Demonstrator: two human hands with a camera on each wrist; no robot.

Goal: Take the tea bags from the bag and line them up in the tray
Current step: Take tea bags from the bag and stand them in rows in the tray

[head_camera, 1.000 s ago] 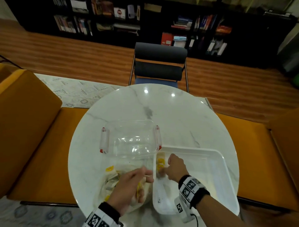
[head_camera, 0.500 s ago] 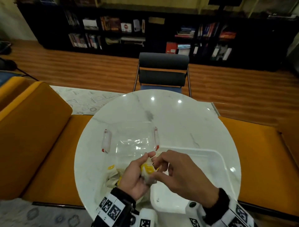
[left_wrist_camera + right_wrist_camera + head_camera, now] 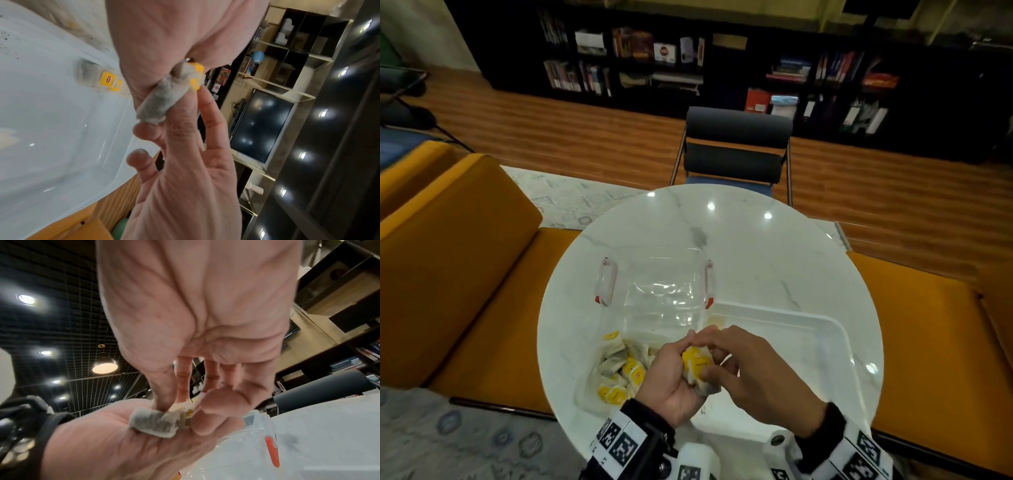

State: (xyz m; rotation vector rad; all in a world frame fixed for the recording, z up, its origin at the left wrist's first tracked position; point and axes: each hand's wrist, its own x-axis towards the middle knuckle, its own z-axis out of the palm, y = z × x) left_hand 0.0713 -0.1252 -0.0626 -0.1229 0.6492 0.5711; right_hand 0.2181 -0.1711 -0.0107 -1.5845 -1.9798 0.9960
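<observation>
My left hand [image 3: 681, 356] is palm up over the tray's left edge and holds a small bunch of tea bags [image 3: 697, 365] with yellow tags. My right hand [image 3: 710, 356] reaches in from the right and pinches one tea bag [image 3: 152, 421] of that bunch between thumb and fingers. In the left wrist view the grey tea bag [image 3: 160, 100] sits between both hands. One tea bag [image 3: 96, 78] lies in the far left corner of the white tray [image 3: 825, 329]. The clear bag [image 3: 619, 373] with several more tea bags lies left of the tray.
A clear plastic box [image 3: 664, 291] with red-tipped clips stands just beyond the bag and touches the tray's far left corner. All of it sits on a round white marble table [image 3: 756, 246]. Orange benches flank the table and a dark chair [image 3: 736, 150] stands behind.
My right hand has left the tray's far corner, where a tea bag now lies, and my left hand has come out of the bag. Both now meet on a bunch of tea bags.
</observation>
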